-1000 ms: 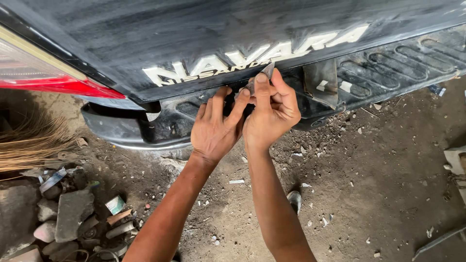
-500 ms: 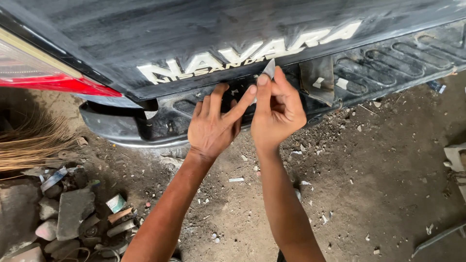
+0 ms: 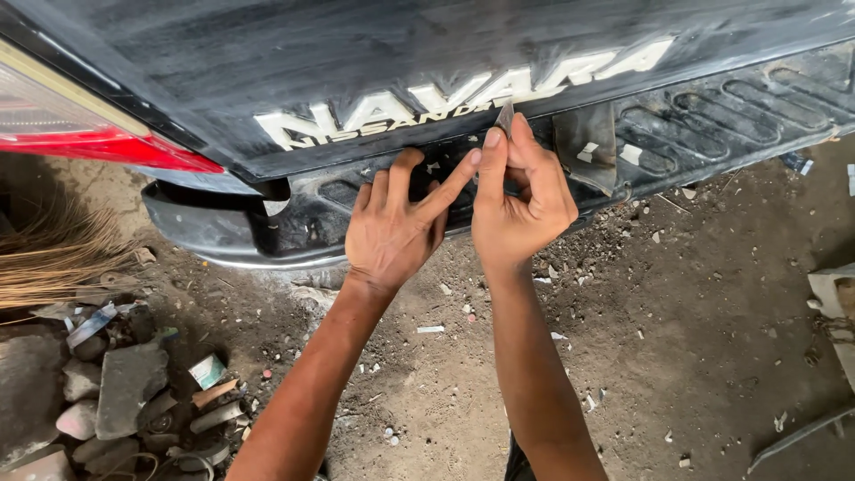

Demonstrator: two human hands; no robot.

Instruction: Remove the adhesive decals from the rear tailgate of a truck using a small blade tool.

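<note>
Both forearms rise from the six o'clock edge, bare, converging toward twelve o'clock. The left hand (image 3: pixel 392 233) is spread palm-away, fingers splayed upward, the forefinger stretched toward two o'clock until its tip meets the right hand (image 3: pixel 519 198). The right hand is curled, thumb and forefinger pointing to twelve o'clock and pinched together; whether the grip is firm cannot be judged from here. Right wrist straight, left wrist bent slightly toward one o'clock.
</note>
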